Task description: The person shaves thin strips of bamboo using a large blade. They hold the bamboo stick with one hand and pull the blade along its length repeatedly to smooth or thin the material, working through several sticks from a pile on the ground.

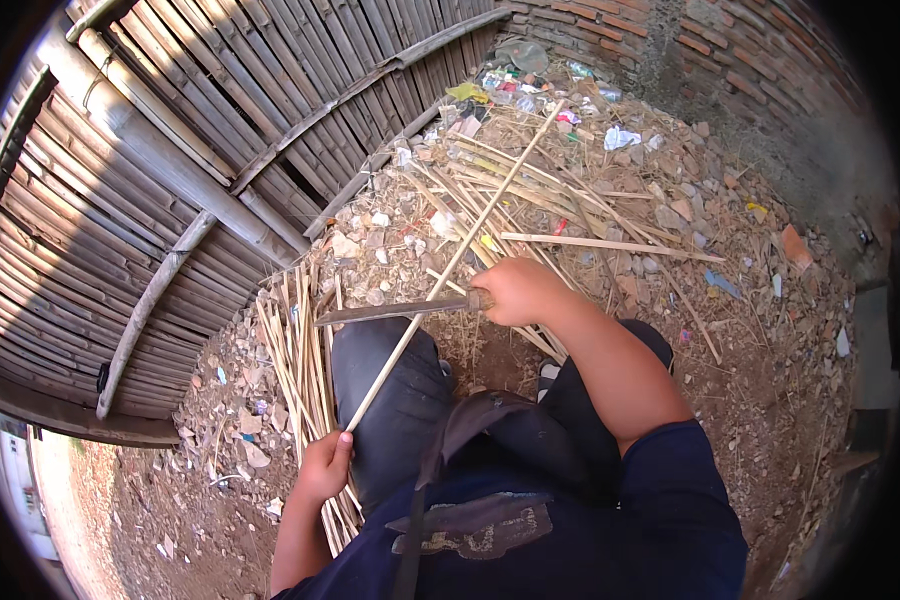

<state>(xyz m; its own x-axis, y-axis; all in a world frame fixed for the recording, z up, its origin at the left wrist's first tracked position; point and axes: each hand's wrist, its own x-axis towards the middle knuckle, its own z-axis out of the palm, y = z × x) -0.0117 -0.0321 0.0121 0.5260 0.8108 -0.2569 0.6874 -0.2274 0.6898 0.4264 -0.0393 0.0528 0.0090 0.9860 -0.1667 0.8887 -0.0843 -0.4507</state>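
A long, thin bamboo strip runs slantwise from the lower left up toward the rubble, passing over my left thigh. Near its lower end, my left hand is closed around it with the thumb on top. My right hand grips the handle of a long knife, whose blade points left and crosses the strip above my knee. Whether the edge bites into the strip, I cannot tell. Beside my left leg lies a bundle of similar strips, partly hidden by my left hand and forearm.
More bamboo strips lie scattered ahead on stony ground. Litter, with plastic bags and scraps, gathers in the far corner. A bamboo slat wall stands at left, with a leaning pole. A brick wall closes the far right.
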